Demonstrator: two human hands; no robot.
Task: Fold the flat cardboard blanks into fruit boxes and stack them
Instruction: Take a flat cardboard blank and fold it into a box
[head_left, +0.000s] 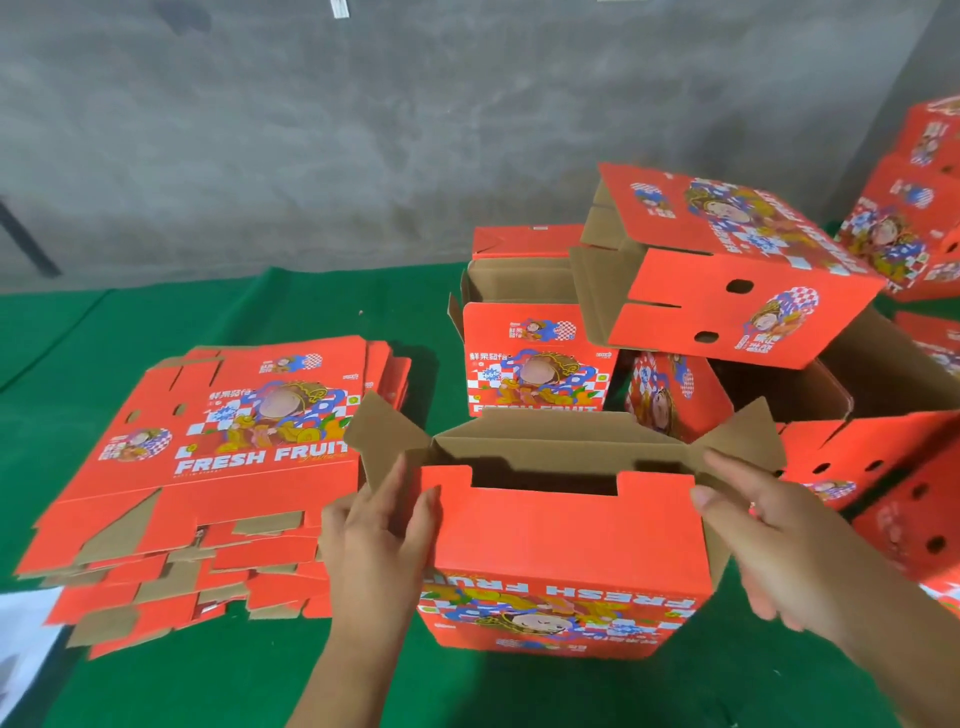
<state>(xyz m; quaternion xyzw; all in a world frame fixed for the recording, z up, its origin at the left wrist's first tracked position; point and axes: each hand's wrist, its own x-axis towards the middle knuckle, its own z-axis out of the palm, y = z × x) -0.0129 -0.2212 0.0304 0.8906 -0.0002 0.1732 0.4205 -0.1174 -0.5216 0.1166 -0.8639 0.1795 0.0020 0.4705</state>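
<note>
A red fruit box (566, 551) stands part-folded on the green cloth in front of me, its print upside down and its brown flaps spread open at the top. My left hand (379, 540) holds its left corner, thumb on the red front panel, fingers behind the left flap. My right hand (769, 535) lies with straight fingers against the right corner, below the right flap. To the left lies a stack of flat red blanks (218, 467), printed FRESH FRUIT.
Folded boxes stand behind: one upright (535, 358), one lying tilted on top (727, 270), more stacked at the far right (914, 208) and right edge (904, 467). A grey wall (311, 130) rises behind the green table (104, 322). White sheet (26, 639) at lower left.
</note>
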